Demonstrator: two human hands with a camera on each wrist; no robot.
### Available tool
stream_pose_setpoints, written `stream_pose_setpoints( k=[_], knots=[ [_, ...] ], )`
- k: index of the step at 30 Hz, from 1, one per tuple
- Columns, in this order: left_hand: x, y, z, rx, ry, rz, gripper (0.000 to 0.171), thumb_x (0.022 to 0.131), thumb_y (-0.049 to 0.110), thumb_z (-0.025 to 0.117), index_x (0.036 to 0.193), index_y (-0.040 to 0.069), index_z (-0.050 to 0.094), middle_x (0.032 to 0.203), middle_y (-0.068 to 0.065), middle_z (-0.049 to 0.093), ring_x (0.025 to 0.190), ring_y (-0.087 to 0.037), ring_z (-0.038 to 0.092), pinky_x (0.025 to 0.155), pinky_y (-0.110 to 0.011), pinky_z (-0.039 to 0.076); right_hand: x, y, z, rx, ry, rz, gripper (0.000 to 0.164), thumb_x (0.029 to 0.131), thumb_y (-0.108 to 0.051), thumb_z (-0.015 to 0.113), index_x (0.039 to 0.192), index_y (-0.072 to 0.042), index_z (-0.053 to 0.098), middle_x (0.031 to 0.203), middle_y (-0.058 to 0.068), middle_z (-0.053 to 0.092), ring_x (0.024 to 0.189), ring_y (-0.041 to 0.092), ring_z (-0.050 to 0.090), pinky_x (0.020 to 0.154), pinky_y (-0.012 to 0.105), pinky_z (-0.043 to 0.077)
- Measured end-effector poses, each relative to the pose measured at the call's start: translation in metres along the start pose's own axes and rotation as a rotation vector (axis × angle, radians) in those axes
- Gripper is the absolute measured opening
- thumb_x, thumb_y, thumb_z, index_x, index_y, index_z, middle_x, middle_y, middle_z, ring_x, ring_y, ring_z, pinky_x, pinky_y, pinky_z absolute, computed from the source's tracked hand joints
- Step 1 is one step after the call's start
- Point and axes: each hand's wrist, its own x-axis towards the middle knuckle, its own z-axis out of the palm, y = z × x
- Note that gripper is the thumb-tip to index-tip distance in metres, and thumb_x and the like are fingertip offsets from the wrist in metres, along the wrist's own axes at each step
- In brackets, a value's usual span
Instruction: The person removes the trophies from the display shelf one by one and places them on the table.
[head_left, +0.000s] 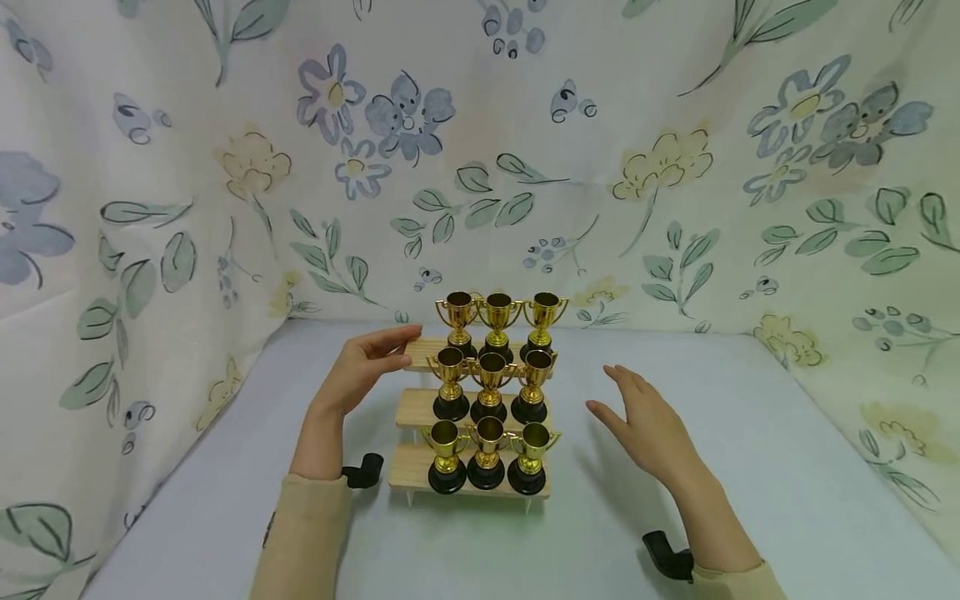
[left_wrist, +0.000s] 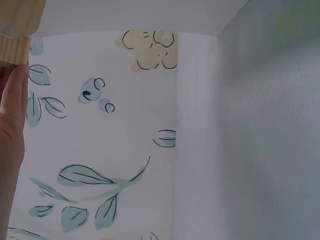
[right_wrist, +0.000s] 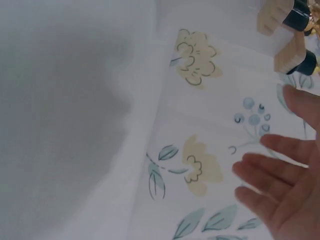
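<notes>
A three-tier wooden display stand [head_left: 414,408] stands on the table, with several small gold trophy cups [head_left: 492,371] on black bases in three rows. The cups sit toward the right of each tier, leaving bare wood at the left. My left hand [head_left: 351,371] is at the left end of the top tier, thumb at the front edge and fingers at the back, pinching the board. In the left wrist view, fingertips meet the end of the wood [left_wrist: 14,50]. To the right of the stand, my right hand [head_left: 651,429] hovers apart from it, fingers extended, holding nothing.
A pale cloth-covered table [head_left: 750,467] surrounds the stand. Behind it and at both sides hangs a floral curtain [head_left: 585,225]. Black wrist camera mounts [head_left: 667,557] sit at both wrists. Thin clear legs [head_left: 409,498] show under the lowest tier.
</notes>
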Motion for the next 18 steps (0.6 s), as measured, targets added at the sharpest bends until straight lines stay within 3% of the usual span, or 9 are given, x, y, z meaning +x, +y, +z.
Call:
stream_pose_setpoints(
  k=[4,7,9,12,15,18],
  knots=[
    [0.003,0.001,-0.002,0.004,-0.001,0.013,0.053,0.093,0.013,0.068,0.142,0.003,0.052,0.146,0.002,0.056,0.148,-0.022,0.038,0.106,-0.013,0.043,-0.001,-0.008,-0.002,0.088,0.213,-0.106,0.043,0.1,-0.034,0.058,0.133,-0.007,0.059,0.13,0.015,0.065,0.123,0.037,0.06,0.1,0.056,0.049],
    [0.005,0.002,-0.002,0.014,-0.004,0.014,0.052,0.093,0.013,0.068,0.142,0.004,0.052,0.148,-0.003,0.055,0.147,-0.021,0.039,0.105,-0.013,0.044,-0.004,-0.017,-0.002,0.185,0.398,-0.216,0.021,0.094,-0.017,0.067,0.113,-0.01,0.071,0.108,0.007,0.075,0.103,0.025,0.071,0.091,0.033,0.056],
    [0.005,0.002,-0.001,0.015,-0.005,0.012,0.052,0.093,0.012,0.068,0.142,0.003,0.053,0.149,-0.007,0.053,0.145,-0.018,0.042,0.104,-0.014,0.045,-0.008,-0.025,-0.002,0.284,0.446,-0.282,0.016,0.09,-0.009,0.071,0.105,-0.012,0.074,0.101,0.003,0.077,0.095,0.015,0.072,0.086,0.019,0.055],
    [0.004,0.002,-0.001,0.015,-0.009,0.008,0.053,0.093,0.012,0.068,0.142,0.003,0.052,0.15,-0.009,0.052,0.141,-0.012,0.045,0.103,-0.014,0.046,-0.015,-0.035,-0.003,0.506,0.348,-0.342,0.022,0.086,-0.003,0.073,0.105,-0.014,0.073,0.102,0.001,0.076,0.094,0.006,0.07,0.088,0.009,0.049],
    [0.002,0.002,0.0,0.021,-0.011,0.002,0.053,0.092,0.013,0.068,0.142,0.005,0.053,0.148,-0.004,0.054,0.138,-0.006,0.047,0.103,-0.015,0.046,-0.02,-0.043,-0.003,0.706,0.146,-0.342,0.029,0.086,-0.002,0.073,0.113,-0.011,0.07,0.109,0.002,0.072,0.1,0.005,0.068,0.09,0.016,0.053],
    [0.0,0.003,-0.001,0.032,-0.017,0.0,0.053,0.093,0.014,0.068,0.143,0.005,0.052,0.144,0.004,0.057,0.136,-0.002,0.049,0.102,-0.015,0.047,-0.023,-0.048,-0.002,0.799,-0.013,-0.321,0.036,0.085,-0.003,0.075,0.119,-0.007,0.066,0.115,0.011,0.069,0.105,0.01,0.068,0.092,0.023,0.056]
  ],
)
